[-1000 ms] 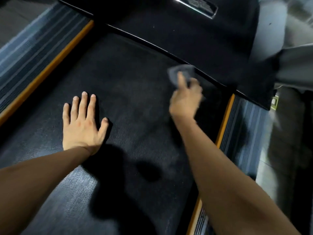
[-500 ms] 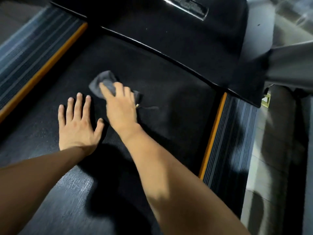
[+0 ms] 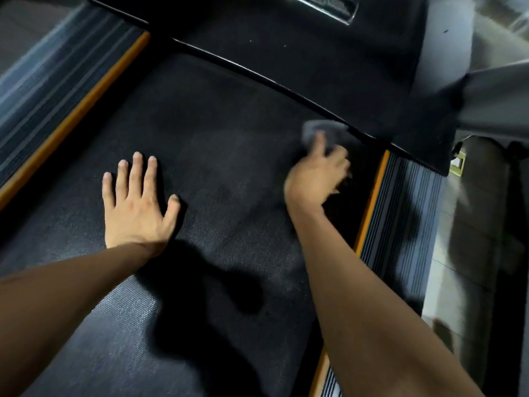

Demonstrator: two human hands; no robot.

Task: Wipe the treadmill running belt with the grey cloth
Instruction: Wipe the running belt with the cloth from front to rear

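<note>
The black textured running belt (image 3: pixel 223 173) fills the middle of the view. My left hand (image 3: pixel 137 204) lies flat on it at the left, fingers straight and spread. My right hand (image 3: pixel 317 176) is at the belt's far right corner and presses the grey cloth (image 3: pixel 317 130) onto the belt, close to the black motor cover. The hand is motion-blurred and covers most of the cloth; only the far edge of the cloth shows beyond the fingers.
A glossy black motor cover (image 3: pixel 315 53) borders the belt at the far end. Ribbed side rails with orange edge strips run along the left (image 3: pixel 65 90) and the right (image 3: pixel 400 224). Pale floor tiles (image 3: pixel 463 267) lie beyond the right rail.
My right hand has swept the cloth from beside my left hand back across the belt to the far right corner. My left hand has stayed flat in place.
</note>
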